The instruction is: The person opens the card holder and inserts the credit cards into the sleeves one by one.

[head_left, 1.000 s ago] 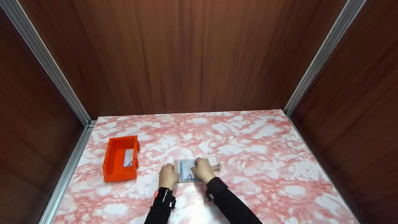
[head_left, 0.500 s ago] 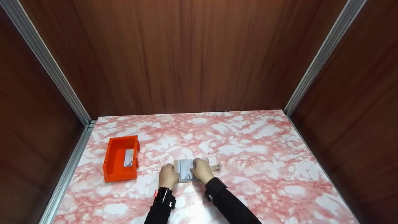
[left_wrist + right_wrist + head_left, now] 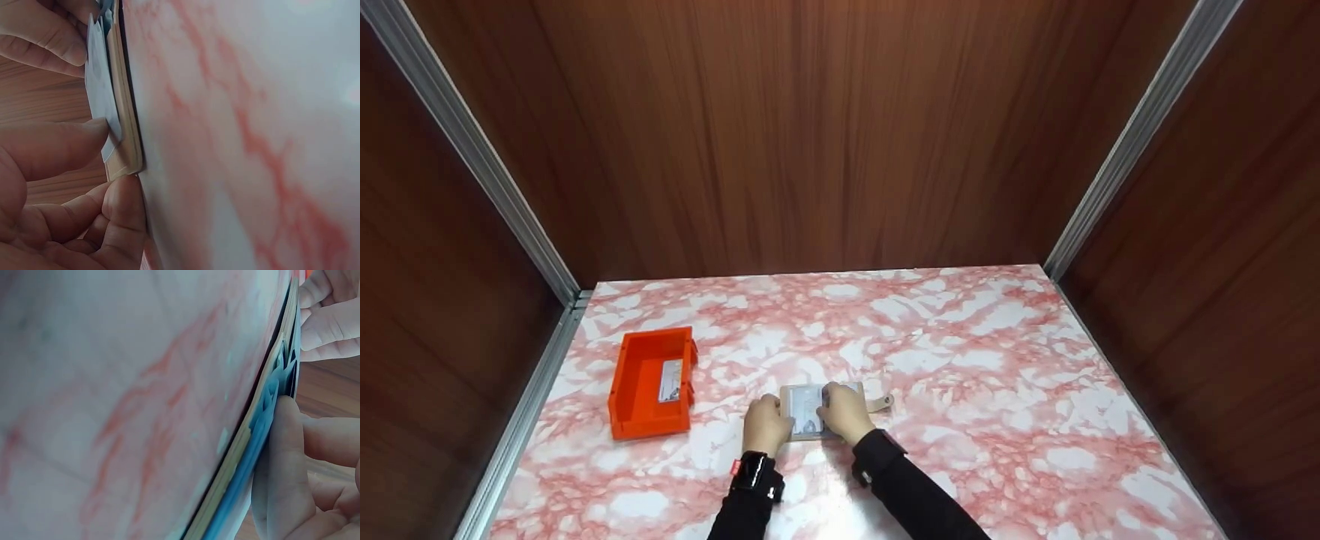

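Note:
A beige card holder (image 3: 784,411) lies spread on the table, its clear sleeves facing up and its snap strap (image 3: 880,403) sticking out to the right. My left hand (image 3: 766,424) pinches its left edge; the thumb (image 3: 93,135) lies on the pale printed card (image 3: 805,409) on top. Across the middle, my right hand (image 3: 846,414) pinches the right edge of that card between thumb and fingers. Bluish sleeves (image 3: 256,433) fan slightly apart above the beige cover (image 3: 225,492) in the right wrist view. The right hand hides part of the holder's right half.
An orange bin (image 3: 641,382) stands to the left, with a printed label or card (image 3: 670,381) at its right side. The table (image 3: 960,360) has a red-and-white marbled top. Brown wood-grain panels (image 3: 810,135) rise behind it and at both sides.
My right hand has slid slightly left across the card holder, and the card's right edge has shifted left with it. The left hand, holder and bin stay where they were.

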